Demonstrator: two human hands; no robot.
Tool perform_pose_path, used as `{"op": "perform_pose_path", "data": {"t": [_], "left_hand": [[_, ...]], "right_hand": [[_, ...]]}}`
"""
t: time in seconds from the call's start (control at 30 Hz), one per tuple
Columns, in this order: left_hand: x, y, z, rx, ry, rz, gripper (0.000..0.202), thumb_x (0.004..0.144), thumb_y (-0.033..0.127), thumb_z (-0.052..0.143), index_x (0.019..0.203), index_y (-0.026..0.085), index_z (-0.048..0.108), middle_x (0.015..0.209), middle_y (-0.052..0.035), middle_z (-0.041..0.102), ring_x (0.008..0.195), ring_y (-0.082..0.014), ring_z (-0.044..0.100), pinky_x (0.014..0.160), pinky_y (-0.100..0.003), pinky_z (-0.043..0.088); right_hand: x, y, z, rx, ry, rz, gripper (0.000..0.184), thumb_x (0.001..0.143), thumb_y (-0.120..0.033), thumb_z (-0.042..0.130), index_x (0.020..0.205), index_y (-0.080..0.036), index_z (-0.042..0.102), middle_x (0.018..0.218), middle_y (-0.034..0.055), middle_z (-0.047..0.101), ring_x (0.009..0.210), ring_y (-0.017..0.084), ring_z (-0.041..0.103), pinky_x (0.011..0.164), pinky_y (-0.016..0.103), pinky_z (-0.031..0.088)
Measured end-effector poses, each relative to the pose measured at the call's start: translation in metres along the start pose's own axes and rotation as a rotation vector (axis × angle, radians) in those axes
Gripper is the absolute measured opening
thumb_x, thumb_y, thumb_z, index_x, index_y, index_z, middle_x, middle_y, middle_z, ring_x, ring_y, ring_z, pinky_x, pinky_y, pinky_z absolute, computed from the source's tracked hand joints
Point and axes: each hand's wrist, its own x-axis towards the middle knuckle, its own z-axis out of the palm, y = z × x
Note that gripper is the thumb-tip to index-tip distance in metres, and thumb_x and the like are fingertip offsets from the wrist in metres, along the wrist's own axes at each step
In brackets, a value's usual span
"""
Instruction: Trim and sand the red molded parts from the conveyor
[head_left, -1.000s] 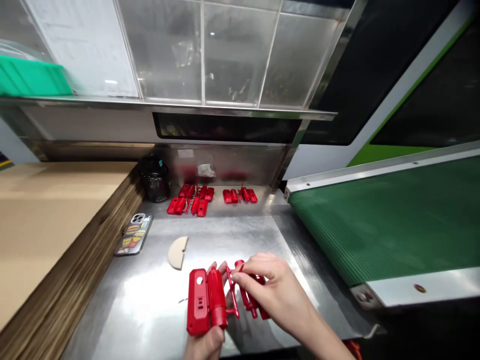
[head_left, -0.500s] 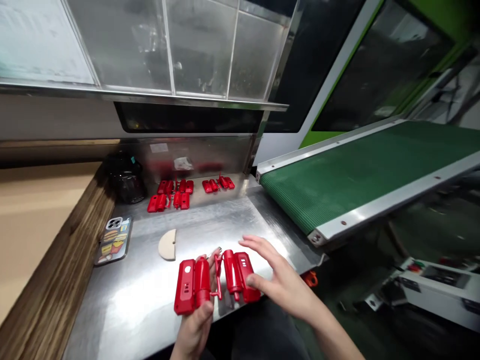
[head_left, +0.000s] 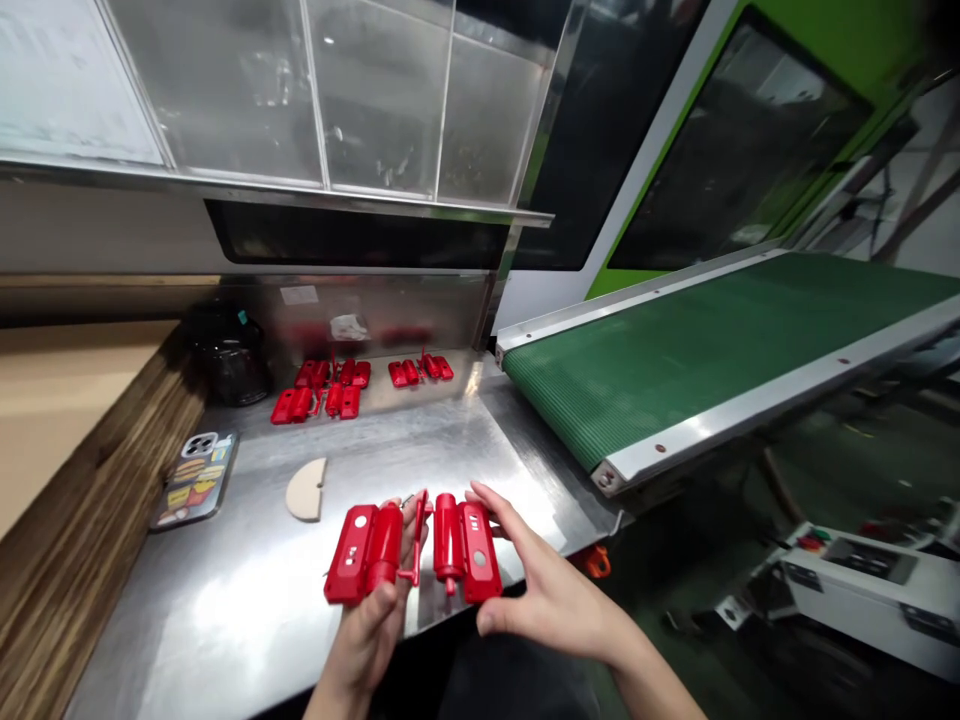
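Observation:
A red moulded plastic piece [head_left: 412, 548], two shell halves joined by a thin runner, is held just above the steel table [head_left: 225, 620]. My left hand [head_left: 371, 630] grips its left half from below, thumb on the rounded part. Around the right half my right hand [head_left: 551, 590] curls, thumb under it and fingers along its far side. More red moulded pieces [head_left: 322, 388] lie in small groups at the back of the table, with another group [head_left: 420, 370] to their right.
A phone in a patterned case [head_left: 191, 480] and a beige half-disc [head_left: 306, 490] lie on the table's left part. A dark jar [head_left: 225, 350] stands at the back left beside stacked cardboard sheets [head_left: 52, 470]. A green conveyor belt [head_left: 720, 340] runs along the right.
My right hand, lifted open off the piece half a second ago, has closed back round its right half. The view has swung rightward, showing more of the conveyor and floor.

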Motion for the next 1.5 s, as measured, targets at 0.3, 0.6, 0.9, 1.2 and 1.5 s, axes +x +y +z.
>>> {"op": "perform_pose_path", "data": {"t": [0.3,0.6,0.9,1.2,1.5], "left_hand": [[0.015,0.010,0.014,0.026,0.096,0.054,0.059,0.074,0.045,0.100,0.128,0.030,0.080,0.161,-0.0070,0.063,0.169,-0.0381,0.019,0.138,-0.057,0.013],[0.009,0.009,0.036,0.048,0.135,0.078,0.053,0.080,0.054,0.094,0.120,0.021,0.086,0.142,-0.0123,0.077,0.159,-0.0417,0.042,0.137,-0.058,0.023],[0.006,0.007,0.050,0.104,0.101,0.088,0.067,0.082,0.066,0.087,0.127,0.017,0.083,0.143,-0.0190,0.075,0.160,-0.0484,0.038,0.136,-0.068,0.011],[0.002,0.005,0.018,0.192,-0.049,0.115,0.103,0.054,0.084,0.091,0.136,0.024,0.077,0.127,-0.0187,0.082,0.155,-0.0541,0.043,0.133,-0.072,0.009],[0.018,0.025,-0.005,-0.077,0.076,0.119,0.089,0.083,0.090,0.063,0.138,0.022,0.077,0.148,-0.0160,0.072,0.147,-0.0445,0.058,0.126,-0.067,0.039]], "right_hand": [[0.020,0.026,-0.011,0.115,-0.040,-0.145,0.124,0.078,-0.048,0.096,0.173,-0.024,0.020,0.171,0.0218,0.039,0.154,0.036,0.046,0.129,0.056,0.035],[0.011,0.030,-0.030,-0.363,0.053,-0.529,0.108,0.091,-0.023,0.085,0.174,-0.032,0.016,0.173,0.0156,0.040,0.159,0.037,0.038,0.129,0.060,0.032],[0.001,0.046,-0.028,-0.182,0.081,-0.485,0.117,0.085,-0.053,0.088,0.173,-0.023,0.018,0.163,0.0225,0.049,0.149,0.042,0.048,0.123,0.062,0.039],[-0.010,0.046,0.009,1.157,-0.598,0.227,0.108,0.086,-0.095,0.019,0.128,-0.011,0.073,0.120,0.0237,0.076,0.111,0.032,0.076,0.101,0.044,0.055],[0.019,0.076,-0.045,-0.443,-0.043,-0.523,0.103,0.082,-0.044,0.087,0.170,-0.023,0.037,0.161,0.0202,0.055,0.159,0.047,0.037,0.132,0.073,0.016]]}}
